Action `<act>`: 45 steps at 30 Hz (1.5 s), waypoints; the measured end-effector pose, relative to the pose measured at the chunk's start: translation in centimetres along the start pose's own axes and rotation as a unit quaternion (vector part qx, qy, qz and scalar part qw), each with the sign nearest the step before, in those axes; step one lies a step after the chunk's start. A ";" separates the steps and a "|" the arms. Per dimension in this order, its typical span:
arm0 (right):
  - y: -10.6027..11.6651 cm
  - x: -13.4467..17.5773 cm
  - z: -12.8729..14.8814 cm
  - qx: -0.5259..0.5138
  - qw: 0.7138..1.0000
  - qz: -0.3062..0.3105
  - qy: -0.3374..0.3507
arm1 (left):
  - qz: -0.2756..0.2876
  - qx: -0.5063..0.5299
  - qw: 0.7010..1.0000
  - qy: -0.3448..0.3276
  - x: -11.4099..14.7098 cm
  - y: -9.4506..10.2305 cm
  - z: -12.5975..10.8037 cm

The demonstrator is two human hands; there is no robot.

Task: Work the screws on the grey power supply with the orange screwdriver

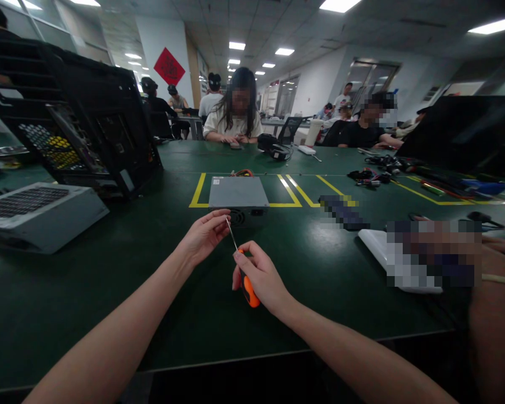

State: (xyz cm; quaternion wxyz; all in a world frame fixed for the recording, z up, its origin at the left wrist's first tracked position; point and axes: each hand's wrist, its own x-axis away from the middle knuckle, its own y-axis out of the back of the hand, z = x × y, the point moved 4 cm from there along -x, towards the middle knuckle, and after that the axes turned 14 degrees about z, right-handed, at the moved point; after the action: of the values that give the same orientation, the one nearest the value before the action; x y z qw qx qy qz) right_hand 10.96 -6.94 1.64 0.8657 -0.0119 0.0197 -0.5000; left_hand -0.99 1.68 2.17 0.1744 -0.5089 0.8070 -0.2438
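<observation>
An orange and black screwdriver (249, 290) is in my right hand (263, 275), its handle wrapped by my fingers and its thin shaft slanting up and left. At the shaft's tip, the thumb and fingers of my left hand (206, 235) are pinched together. Whether they hold the tip itself or something tiny there is too small to tell. Just beyond my hands a grey power supply unit (238, 192) rests on the green table (172, 314), its fan grille and power socket facing me. My left fingers overlap its near edge in view; I cannot tell if they touch it.
At left stand an open black computer case (109, 129) and a second grey power supply (63, 216). Yellow tape (290, 191) marks the table. To the right are a white tray-like object (379, 252), cables (370, 175) and another person's arm (496, 314). A person sits opposite.
</observation>
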 end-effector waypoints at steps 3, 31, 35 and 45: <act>0.1 0.0 -0.3 -0.002 1.000 -0.005 -0.009 | 0.006 0.008 1.000 0.013 -0.1 0.1 0.6; 0.4 -0.2 -1.1 -0.024 0.999 -0.020 -0.042 | 0.012 -0.002 1.000 0.018 -0.1 0.3 0.9; 0.5 -0.4 -1.2 -0.029 0.998 -0.027 -0.038 | 0.013 -0.011 1.000 0.016 -0.1 0.3 0.9; 0.4 -0.4 -0.7 -0.028 0.998 -0.033 -0.039 | 0.012 0.005 1.000 0.028 0.1 0.3 0.9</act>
State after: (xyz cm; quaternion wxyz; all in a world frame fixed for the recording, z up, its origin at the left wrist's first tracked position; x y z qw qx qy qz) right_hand 11.12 -6.41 0.91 0.8482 -0.0559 -0.0003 -0.5268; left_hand -0.80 1.56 1.27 0.1572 -0.4907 0.8166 -0.2603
